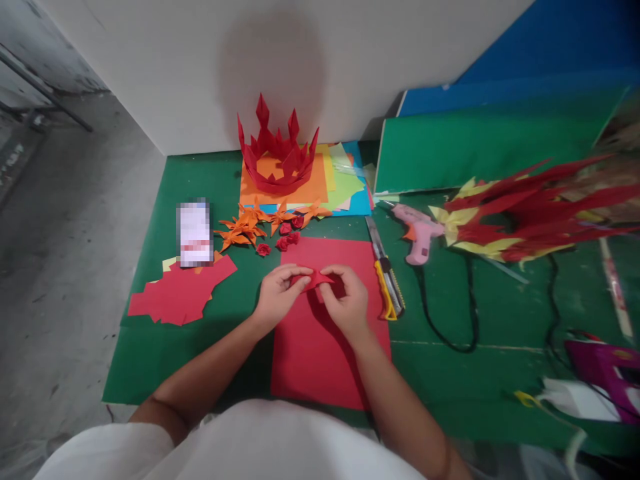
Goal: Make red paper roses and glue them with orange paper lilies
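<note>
Between my two hands is a small folded piece of red paper (318,279), held above a large red sheet (325,347). My left hand (283,292) pinches its left end between thumb and fingers. At its right end, my right hand (346,297) grips with thumb and curled index finger. Just beyond my hands lie several small red paper roses (289,240) and orange paper flowers (245,227). A yellow box cutter (386,283) rests on the sheet's right edge with its blade out, beside scissors.
A red paper crown (277,160) stands on coloured sheets (350,187) at the back. Red paper pieces (183,293) and a blurred-out phone (195,233) lie left. To the right are a pink glue gun (417,233) with a black cord and a red-and-yellow paper construction (530,213).
</note>
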### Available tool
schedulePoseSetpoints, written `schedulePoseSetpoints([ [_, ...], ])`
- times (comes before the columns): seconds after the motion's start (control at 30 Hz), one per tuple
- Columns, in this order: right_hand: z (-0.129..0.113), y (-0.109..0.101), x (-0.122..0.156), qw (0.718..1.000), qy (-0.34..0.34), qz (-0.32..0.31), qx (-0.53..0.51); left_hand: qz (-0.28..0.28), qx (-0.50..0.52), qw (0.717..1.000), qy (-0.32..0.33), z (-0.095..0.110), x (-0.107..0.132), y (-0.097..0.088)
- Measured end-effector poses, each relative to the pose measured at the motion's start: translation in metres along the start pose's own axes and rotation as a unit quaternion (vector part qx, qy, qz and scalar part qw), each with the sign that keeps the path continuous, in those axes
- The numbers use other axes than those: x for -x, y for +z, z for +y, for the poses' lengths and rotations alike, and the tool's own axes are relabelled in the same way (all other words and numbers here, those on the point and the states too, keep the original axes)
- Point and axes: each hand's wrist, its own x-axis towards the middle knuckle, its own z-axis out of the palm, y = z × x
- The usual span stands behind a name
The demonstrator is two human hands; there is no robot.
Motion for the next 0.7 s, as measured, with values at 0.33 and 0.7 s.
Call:
schedulePoseSetpoints([
  [0.33,-0.0034,0.0007,-0.0001,0.999,-0.025,-0.009,0.027,-0.006,0.031,0.999,-0.014,-0.0007,-0.0017,-0.0004],
  [0.7,-0.0033,0.0002,-0.0009,0.997,-0.06,-0.012,0.056,-0.025,0.032,0.999,-0.012,-0.0079,-0.0022,-0.001],
])
